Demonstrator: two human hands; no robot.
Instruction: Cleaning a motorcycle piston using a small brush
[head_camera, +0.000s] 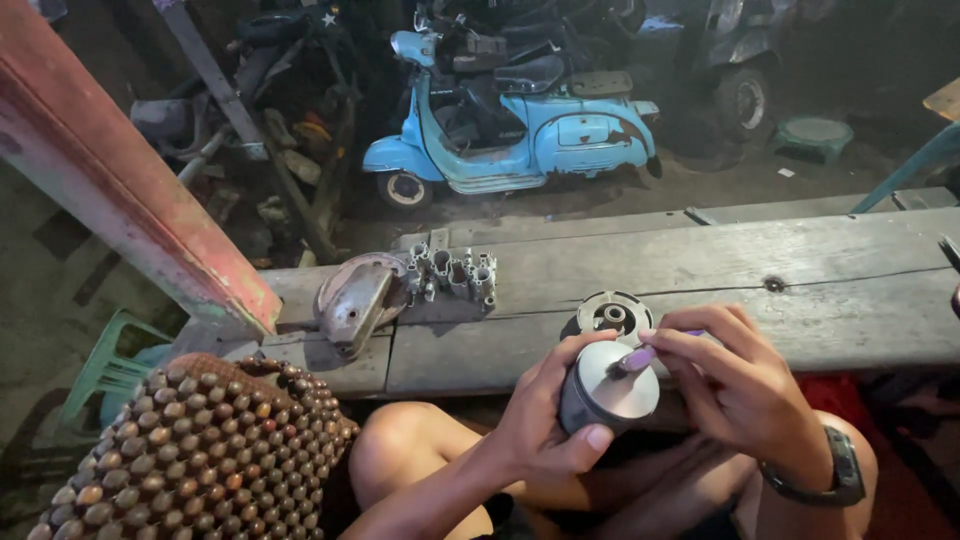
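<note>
Gripping a short grey metal cylinder (608, 393) from its left side, the left hand (545, 420) wraps thumb and fingers around the wall, so the flat, pale top faces up just above the person's bare knees. The right hand (735, 385), a dark watch (838, 472) on its wrist, has its fingers pinched together on a small purple-handled tool (640, 357), whose tip rests on the cylinder's top near the rim. Just beyond both hands, on the grey wooden worktop (800, 300), lies a round dark metal part (610, 315) with a centre hole. Farther beyond the left hand and to its left sit a cluster of small metal fittings (452, 273) and, touching them, a curved metal cover (355, 300). Near the left forearm, to its left, is a beaded seat mat (200, 460). Well beyond the worktop stands a light-blue scooter (510, 125).
</note>
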